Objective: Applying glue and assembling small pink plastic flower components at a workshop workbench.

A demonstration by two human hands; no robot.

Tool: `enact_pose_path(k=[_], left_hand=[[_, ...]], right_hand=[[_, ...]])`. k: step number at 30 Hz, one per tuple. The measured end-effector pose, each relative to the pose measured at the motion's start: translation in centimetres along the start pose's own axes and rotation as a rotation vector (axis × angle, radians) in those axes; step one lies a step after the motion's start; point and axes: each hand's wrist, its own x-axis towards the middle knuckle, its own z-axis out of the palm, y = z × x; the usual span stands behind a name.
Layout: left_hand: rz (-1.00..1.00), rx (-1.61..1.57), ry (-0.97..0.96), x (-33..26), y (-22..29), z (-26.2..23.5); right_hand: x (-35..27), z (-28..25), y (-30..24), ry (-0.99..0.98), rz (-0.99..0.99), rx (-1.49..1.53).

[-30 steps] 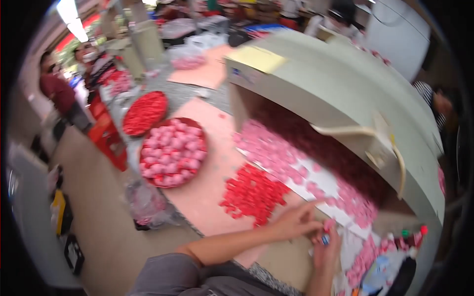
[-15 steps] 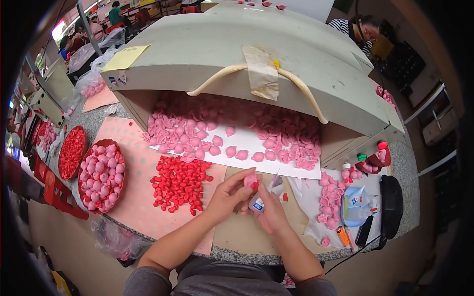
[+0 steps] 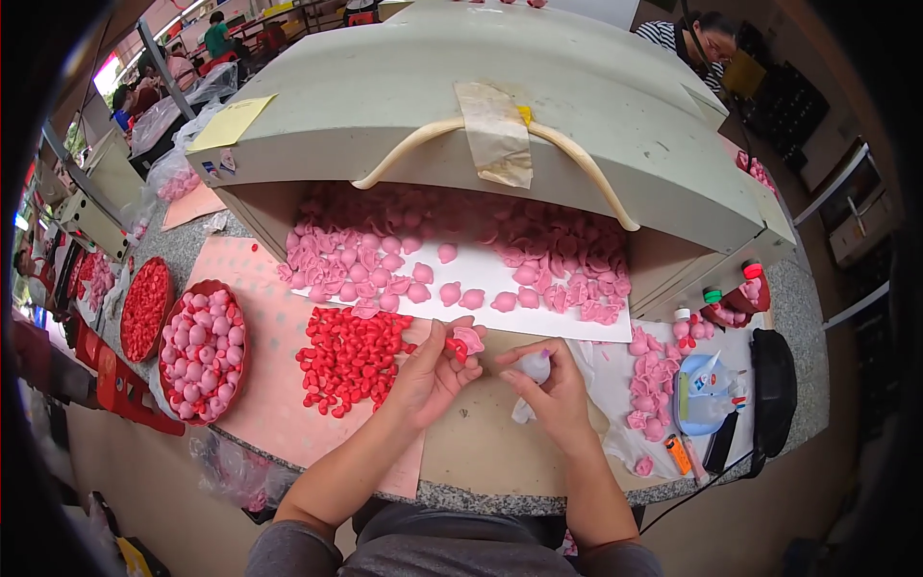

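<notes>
My left hand [image 3: 423,389], palm turned up, holds a small pink ruffled piece [image 3: 468,338] in its fingers. A small shiny red piece [image 3: 456,348] shows against the pink one in the same fingers. My right hand [image 3: 558,396] is closed around a small whitish translucent bottle [image 3: 533,366] with a purple tip. The hands are apart, above a tan work surface [image 3: 476,442]. To the left of my left hand, a pile of red glossy pieces [image 3: 351,356] lies on a pink sheet [image 3: 269,385].
A grey metal hood [image 3: 356,106] covers many pink pieces [image 3: 375,264] on white paper [image 3: 433,310]. At left stand red baskets of pink balls [image 3: 204,351] and red pieces [image 3: 149,303]. Right are a blue tray [image 3: 707,423], an orange lighter [image 3: 678,456] and a black case [image 3: 772,394].
My hands have moved apart. The left has turned palm up with the pink and red pieces; the right has drawn away with the bottle, whose label no longer shows.
</notes>
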Motion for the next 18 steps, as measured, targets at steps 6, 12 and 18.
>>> enact_pose_path(k=[6, 12, 18], left_hand=[[-0.078, 0.197, 0.075, -0.1, -0.5, 2.1], [-0.187, 0.082, 0.098, -0.2, -1.1, 1.5], [-0.25, 0.049, 0.1, -0.2, -1.2, 1.3]], right_hand=[[0.0, -1.8, -0.8, 0.105, 0.037, -0.053], [0.0, -2.3, 0.2, 0.296, -0.172, 0.023], [-0.1, -2.9, 0.2, 0.321, -0.214, -0.091]])
